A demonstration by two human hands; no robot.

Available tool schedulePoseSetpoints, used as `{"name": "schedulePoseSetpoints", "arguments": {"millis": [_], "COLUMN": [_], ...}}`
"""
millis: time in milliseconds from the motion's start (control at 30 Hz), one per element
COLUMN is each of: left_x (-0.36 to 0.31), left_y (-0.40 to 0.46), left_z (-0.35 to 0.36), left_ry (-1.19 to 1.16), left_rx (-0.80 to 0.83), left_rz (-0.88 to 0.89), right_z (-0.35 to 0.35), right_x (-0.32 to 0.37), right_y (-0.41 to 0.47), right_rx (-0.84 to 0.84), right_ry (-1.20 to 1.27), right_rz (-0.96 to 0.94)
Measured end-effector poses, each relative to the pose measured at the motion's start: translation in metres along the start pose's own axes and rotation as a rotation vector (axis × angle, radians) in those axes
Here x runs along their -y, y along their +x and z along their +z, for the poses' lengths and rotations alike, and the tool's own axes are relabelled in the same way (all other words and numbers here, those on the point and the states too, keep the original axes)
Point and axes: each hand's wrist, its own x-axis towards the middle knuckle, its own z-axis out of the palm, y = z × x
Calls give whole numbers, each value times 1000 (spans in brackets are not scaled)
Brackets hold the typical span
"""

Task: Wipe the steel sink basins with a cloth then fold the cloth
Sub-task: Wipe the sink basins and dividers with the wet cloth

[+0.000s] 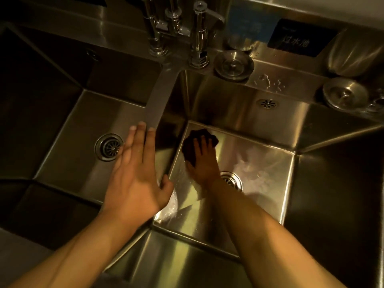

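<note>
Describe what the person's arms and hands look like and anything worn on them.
Both forearms are bare all the way to the bottom edge of the frame: no sleeves in view. The left hand and right hand wear no gloves, and no rings, watch or bracelets show on the fingers or wrists. The light is dim, so fine marks cannot be made out.

The cloth point(197, 145) is dark, nearly black, and bunched into a crumpled wad. It lies pressed flat on the floor of the right basin point(259, 150), in the far left corner, just beside the divider wall and well up from the round drain point(231, 180). Both basins are brushed steel with square, deep walls; the right one shows wet streaks and droplets; the left basin point(79, 129) looks dry.
</note>
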Motion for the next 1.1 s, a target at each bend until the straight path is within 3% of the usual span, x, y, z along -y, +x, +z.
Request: {"name": "schedulePoseSetpoints", "arguments": {"millis": [200,367,633,767,833,900,1100], "left_x": [-1,-4,-6,-8,-7,-7,-3], "left_y": [-1,1,2,3,3,3,1], "left_z": [-1,-4,-6,-6,-5,-4,-3], "left_ry": [-8,41,88,79,60,54,-41], "left_rx": [1,20,46,35,19,13,-13], "left_rz": [-2,-29,-36,-42,-42,-42,-19], "right_z": [47,60,32,-7,-26,-41,-37], "right_x": [36,8,-45,-43,-42,-44,-35], "right_y": [-52,-123,-168,-119,-85,-51,-18], "right_rx": [45,218,470,324,167,83,55], "right_ry": [30,-137,-354,-267,-160,-208,-170], "right_rz": [-169,-464,-573,-454,-283,-104,10]}}
